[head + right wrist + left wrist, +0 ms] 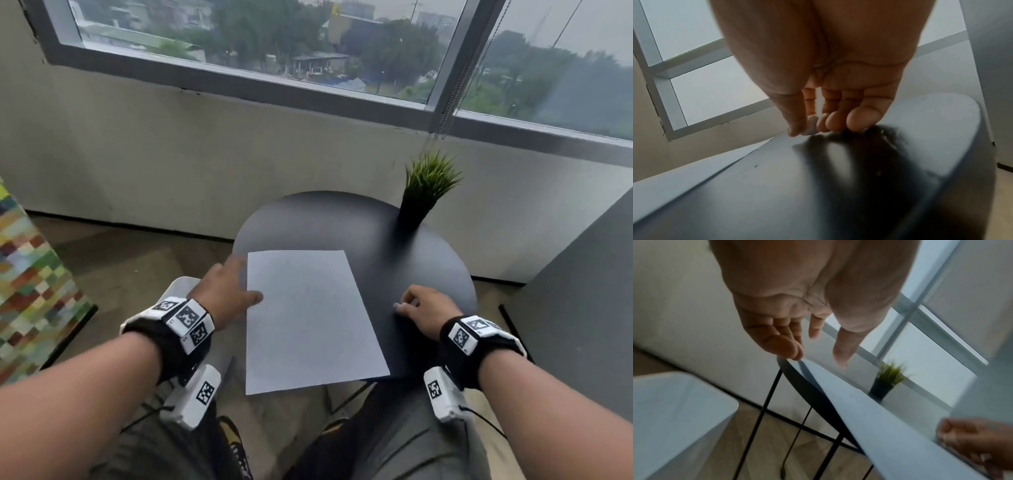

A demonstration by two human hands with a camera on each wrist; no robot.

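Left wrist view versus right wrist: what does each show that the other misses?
Left wrist only: open left hand over a corner of the white paper sheet, green plant in black pot, thin black table legs. Right wrist only: right hand fingertips meeting the tabletop. Both: the sheet, round black table, grey window frame, right hand.

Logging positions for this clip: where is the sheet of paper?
In the head view the sheet of paper lies on the round black table, between the left hand and right hand, its near edge overhanging.
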